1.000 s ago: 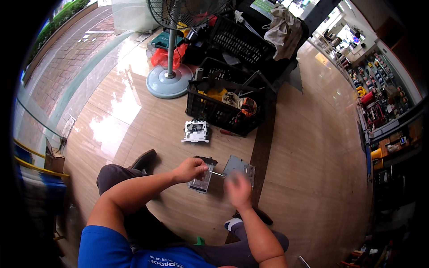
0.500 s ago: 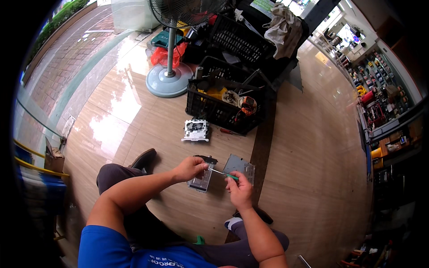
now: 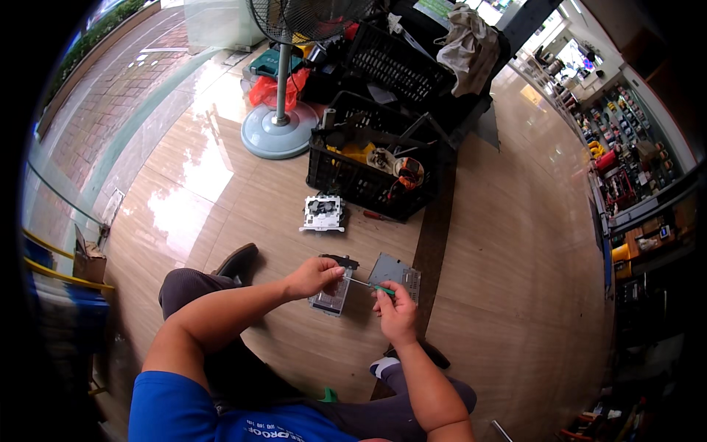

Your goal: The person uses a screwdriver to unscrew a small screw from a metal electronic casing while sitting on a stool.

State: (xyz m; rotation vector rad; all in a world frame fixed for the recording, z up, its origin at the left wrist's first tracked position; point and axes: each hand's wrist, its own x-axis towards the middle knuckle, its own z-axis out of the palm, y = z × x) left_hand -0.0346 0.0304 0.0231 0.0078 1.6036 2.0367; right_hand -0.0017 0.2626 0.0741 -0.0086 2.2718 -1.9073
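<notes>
My left hand (image 3: 317, 277) pinches at the tip of a screwdriver (image 3: 359, 281), and anything small between those fingertips is too small to make out. My right hand (image 3: 395, 308) is closed round its green handle (image 3: 383, 289). Beneath my hands on the floor lie a silver metal housing (image 3: 330, 302) with a dark part at its far end and, to the right, a grey perforated metal plate (image 3: 394, 269). A white and black mechanism (image 3: 322, 211) sits farther forward, with a red-handled screwdriver (image 3: 373, 215) beside it.
A black crate (image 3: 346, 173) of tools stands ahead, with a second crate (image 3: 390, 62) behind it. A pedestal fan (image 3: 276, 140) and red bag (image 3: 269, 91) are beside them. My legs frame the parts. Shelves of goods (image 3: 618, 147) line the right; blue and yellow items (image 3: 62, 295) stand left.
The green-handled screwdriver stays between my hands. My right hand was blurred by motion a second ago and now shows clearly, fingers round the handle. Both hands have stayed almost in place.
</notes>
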